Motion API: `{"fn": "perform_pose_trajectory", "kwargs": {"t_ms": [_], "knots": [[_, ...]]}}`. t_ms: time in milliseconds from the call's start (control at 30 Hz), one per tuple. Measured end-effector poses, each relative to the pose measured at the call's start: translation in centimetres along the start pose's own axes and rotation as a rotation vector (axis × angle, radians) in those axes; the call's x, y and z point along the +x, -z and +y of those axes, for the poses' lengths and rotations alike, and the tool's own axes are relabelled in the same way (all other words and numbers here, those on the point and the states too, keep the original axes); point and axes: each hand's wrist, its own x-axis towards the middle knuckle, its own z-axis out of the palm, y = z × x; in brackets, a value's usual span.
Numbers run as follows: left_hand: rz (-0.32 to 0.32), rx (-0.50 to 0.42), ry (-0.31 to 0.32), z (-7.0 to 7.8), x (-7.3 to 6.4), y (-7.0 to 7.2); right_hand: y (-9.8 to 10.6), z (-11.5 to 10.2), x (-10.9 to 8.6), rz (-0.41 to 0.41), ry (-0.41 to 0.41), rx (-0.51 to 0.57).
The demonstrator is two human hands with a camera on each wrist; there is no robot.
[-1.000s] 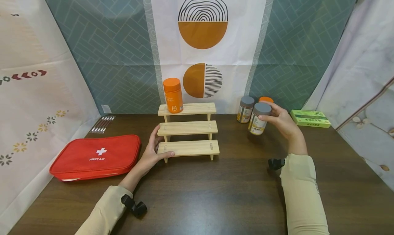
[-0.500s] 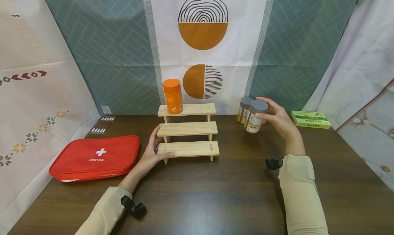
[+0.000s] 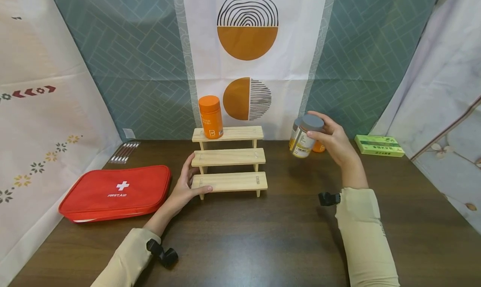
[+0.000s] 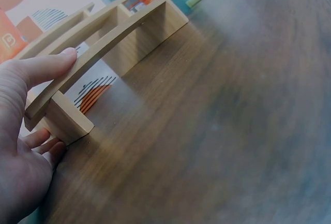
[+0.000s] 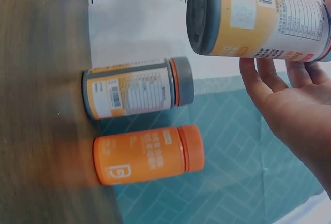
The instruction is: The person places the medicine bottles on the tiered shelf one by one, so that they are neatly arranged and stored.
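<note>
the held bottle (image 3: pixel 303 144) moved left, cap (image 3: pixel 313 121) up, axis tilted

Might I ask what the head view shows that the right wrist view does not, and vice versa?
Head view only: red first-aid bag, cotton swabs, green box, left hand, three-tier wooden stand and the orange bottle atop it.
Right wrist view only: the underside of the held bottle and the cap of the orange bottle on the table.
Both: the right hand holding that grey-capped bottle, a second grey-capped bottle, the table's orange bottle, and the backdrop.
</note>
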Motion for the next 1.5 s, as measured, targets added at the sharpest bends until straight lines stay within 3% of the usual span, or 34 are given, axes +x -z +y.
{"fn": "perform_pose_trajectory", "kwargs": {"t_ms": [1067,1500], "knots": [[-0.001,0.0,-0.003,0.1,0.1,0.0,-4.5,-2.3,0.7,0.064,0.107,0.121],[-0.001,-0.004,0.001,0.2,0.0,0.0,-8.1,-2.7,2.3,0.073,0.145,0.177]]}}
